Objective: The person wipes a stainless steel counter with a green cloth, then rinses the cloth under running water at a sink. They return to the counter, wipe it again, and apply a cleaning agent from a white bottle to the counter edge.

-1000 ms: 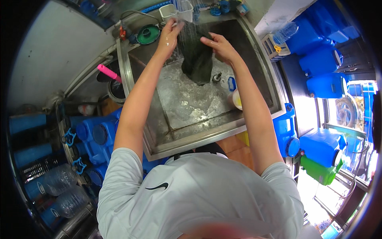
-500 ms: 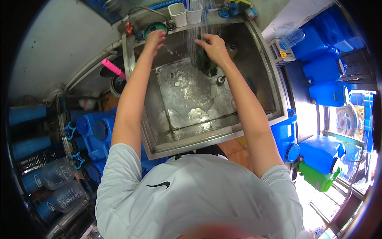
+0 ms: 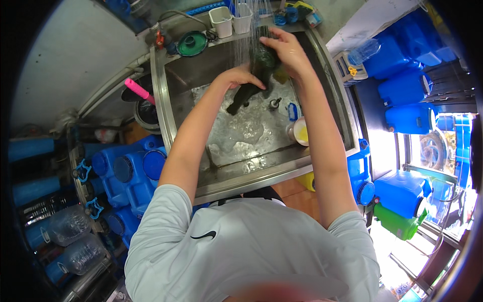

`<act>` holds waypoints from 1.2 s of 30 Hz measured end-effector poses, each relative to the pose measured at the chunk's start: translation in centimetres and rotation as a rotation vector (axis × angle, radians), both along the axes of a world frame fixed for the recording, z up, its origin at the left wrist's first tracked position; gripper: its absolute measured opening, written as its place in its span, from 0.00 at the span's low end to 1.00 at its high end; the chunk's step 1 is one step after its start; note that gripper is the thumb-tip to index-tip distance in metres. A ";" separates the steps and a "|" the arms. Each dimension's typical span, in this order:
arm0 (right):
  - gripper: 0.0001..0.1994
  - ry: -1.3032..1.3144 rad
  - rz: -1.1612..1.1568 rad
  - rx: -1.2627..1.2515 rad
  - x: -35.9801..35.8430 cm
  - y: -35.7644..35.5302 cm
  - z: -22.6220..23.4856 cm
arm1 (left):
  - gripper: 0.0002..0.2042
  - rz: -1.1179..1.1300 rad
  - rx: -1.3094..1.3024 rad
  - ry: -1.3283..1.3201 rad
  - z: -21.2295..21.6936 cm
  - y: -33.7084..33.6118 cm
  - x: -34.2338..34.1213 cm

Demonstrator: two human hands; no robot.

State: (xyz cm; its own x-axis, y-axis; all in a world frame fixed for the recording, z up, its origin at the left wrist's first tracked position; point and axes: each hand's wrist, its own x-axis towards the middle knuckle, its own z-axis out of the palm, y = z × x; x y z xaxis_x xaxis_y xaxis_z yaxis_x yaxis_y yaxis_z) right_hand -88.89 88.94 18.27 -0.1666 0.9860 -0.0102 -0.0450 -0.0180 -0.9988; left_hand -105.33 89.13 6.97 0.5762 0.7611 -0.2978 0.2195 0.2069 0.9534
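A dark, limp, wet thing that looks like cloth (image 3: 245,96) hangs in the metal sink (image 3: 221,177), under falling water (image 3: 240,48). My left hand (image 3: 239,77) grips its middle, with the thumb across it. Higher up, my right hand (image 3: 290,52) has its fingers curled round the upper part. Its exact kind is hard to make out. Near my right forearm, inside the sink, are a white tub with yellow in it (image 3: 301,132) and a small blue brush (image 3: 293,111). A dark fitting (image 3: 274,103) stands up from the wet sink floor.
Behind the sink stand two white containers (image 3: 221,22), beside a green round lid (image 3: 191,44). A pink handle (image 3: 139,90) sticks out of a bucket at left. Blue jugs (image 3: 132,168) crowd the left side, and more blue jugs (image 3: 405,90) are stacked at right.
My left hand has moved right and down from near the green lid and now grips the dark wet thing. My right hand has shifted slightly right and up, its fingers now round that thing.
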 end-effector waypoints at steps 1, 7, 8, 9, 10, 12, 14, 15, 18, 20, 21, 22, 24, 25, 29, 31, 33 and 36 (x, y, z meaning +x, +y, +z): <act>0.19 0.041 -0.012 0.048 0.7 -0.3 0.7 | 0.34 -0.018 0.090 0.007 -0.7 0.0 0.7; 0.24 -0.190 -0.225 -0.015 6.7 -1.4 -2.3 | 0.33 0.130 0.086 0.380 -3.5 1.8 1.5; 0.27 -0.476 -0.210 -0.037 7.0 -1.2 -4.4 | 0.32 0.156 0.108 0.446 -3.2 2.0 1.4; 0.29 -0.764 -0.182 -0.056 7.0 -0.8 -6.7 | 0.32 0.180 0.198 0.496 -2.7 2.0 1.4; 0.30 -0.860 -0.057 -0.172 6.7 -0.4 -9.0 | 0.32 0.206 0.271 0.566 -2.0 1.9 1.5; 0.31 -0.998 0.058 -0.320 5.0 -0.2 -13.6 | 0.31 0.277 0.523 0.638 -0.5 1.0 2.1; 0.32 -0.641 -0.037 -0.607 3.0 0.2 -16.9 | 0.31 0.204 0.612 0.593 1.2 0.1 3.0; 0.31 -0.234 -0.127 -0.858 1.9 0.1 -18.1 | 0.31 0.158 0.656 0.573 1.9 -0.2 3.1; 0.25 0.596 -0.024 -0.912 -0.2 0.0 -19.9 | 0.31 -0.051 0.652 0.433 3.4 -0.9 2.4; 0.16 0.885 -0.036 -0.848 -1.2 -0.4 -20.1 | 0.30 -0.127 0.403 0.237 3.7 -0.2 0.4; 0.16 0.968 -0.064 -0.883 -1.7 -0.5 -20.1 | 0.29 -0.163 0.278 0.139 3.6 0.1 -1.2; 0.16 1.063 -0.078 -0.917 -2.0 -0.8 -19.9 | 0.29 0.038 0.005 -0.119 3.1 0.2 -2.7; 0.16 1.083 -0.265 -0.930 -2.7 -1.3 -19.5 | 0.26 0.306 -0.173 -0.153 2.4 2.2 -6.2; 0.16 1.073 -0.276 -0.931 -3.1 -1.5 -19.3 | 0.23 0.457 -0.158 -0.082 1.8 3.1 -8.0; 0.17 1.062 -0.417 -0.933 -4.3 -2.0 -18.0 | 0.27 1.220 -0.158 -0.044 -0.6 6.2 -15.8; 0.17 1.132 -0.534 -0.920 -4.5 -2.1 -17.4 | 0.29 1.513 -0.319 -0.585 -1.2 8.6 -19.6; 0.17 1.315 -0.606 -0.919 -4.5 -2.0 -16.7 | 0.28 1.464 -0.344 -0.719 -1.8 11.0 -22.7; 0.16 1.419 -0.528 -0.927 -4.0 -1.8 -15.5 | 0.23 1.414 -0.329 -0.730 -3.8 13.5 -25.4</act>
State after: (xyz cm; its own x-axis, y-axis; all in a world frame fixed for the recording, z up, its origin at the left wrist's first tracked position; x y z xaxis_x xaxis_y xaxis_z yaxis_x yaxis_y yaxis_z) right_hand -92.90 87.09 2.73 -0.2391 0.6875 -0.6856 -0.9701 -0.1996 0.1382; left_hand -130.70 102.60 3.19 -0.4060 0.7392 -0.5374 -0.7669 0.0443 0.6403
